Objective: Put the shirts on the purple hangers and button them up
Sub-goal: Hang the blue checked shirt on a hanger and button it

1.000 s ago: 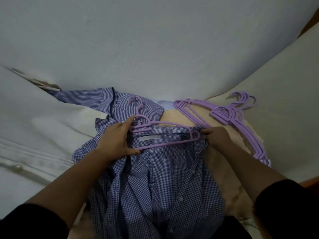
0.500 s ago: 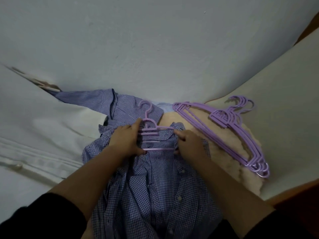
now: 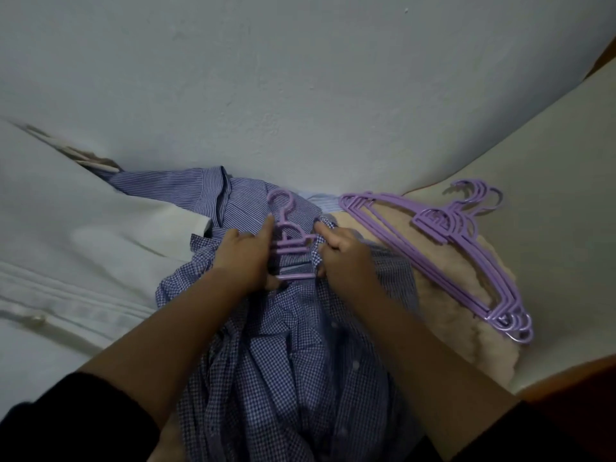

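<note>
A blue checked shirt (image 3: pixel 293 355) lies spread in front of me, with a purple hanger (image 3: pixel 290 241) inside its neck opening; only the hook and middle bars show. My left hand (image 3: pixel 245 258) grips the shirt's left collar edge beside the hanger. My right hand (image 3: pixel 346 258) pinches the right collar edge against the hanger's other side. A second, striped blue shirt (image 3: pixel 200 191) lies behind, near the wall.
A stack of several spare purple hangers (image 3: pixel 443 248) lies to the right on a fluffy beige mat (image 3: pixel 443 321). White fabric (image 3: pixel 66 261) covers the left. A pale wall (image 3: pixel 300 78) rises just behind the shirts.
My right hand slid in from the hanger's right end to the collar. Both shoulders of the shirt now cover the hanger's arms, and my hands have drawn the collar together around the hook.
</note>
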